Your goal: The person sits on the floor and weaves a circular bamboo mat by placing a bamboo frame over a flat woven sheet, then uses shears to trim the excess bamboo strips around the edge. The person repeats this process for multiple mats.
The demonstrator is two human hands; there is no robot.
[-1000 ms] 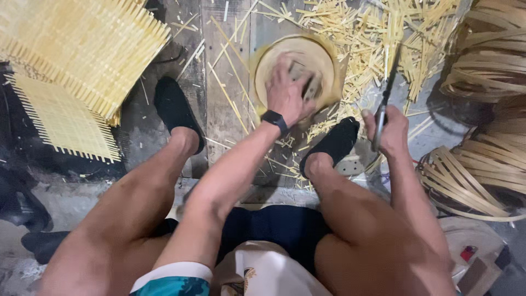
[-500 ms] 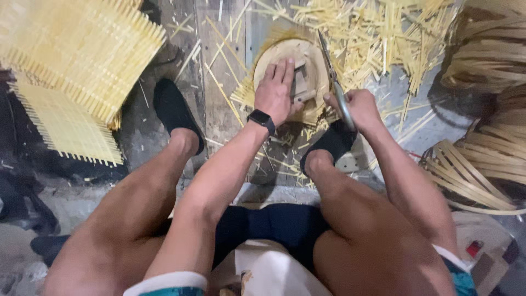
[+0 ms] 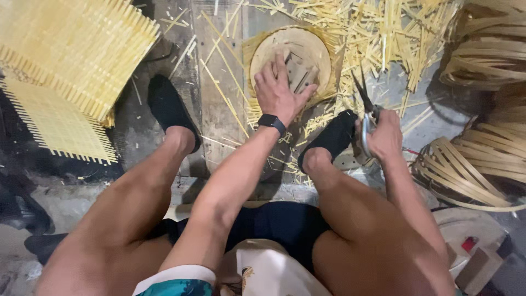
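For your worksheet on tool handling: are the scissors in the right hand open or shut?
Open, it seems. The scissors in the right hand show two dark blade tips spread apart, pointing up toward the scattered bamboo strips.

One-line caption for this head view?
Left hand presses a round woven disc; right hand holds shears amid bamboo offcuts.

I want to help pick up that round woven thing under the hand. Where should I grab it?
Probably grab the round woven disc by its bare far rim, coming from the side opposite the person. It lies flat, the left hand covers its near half, and the scissors in the right hand are beside it.
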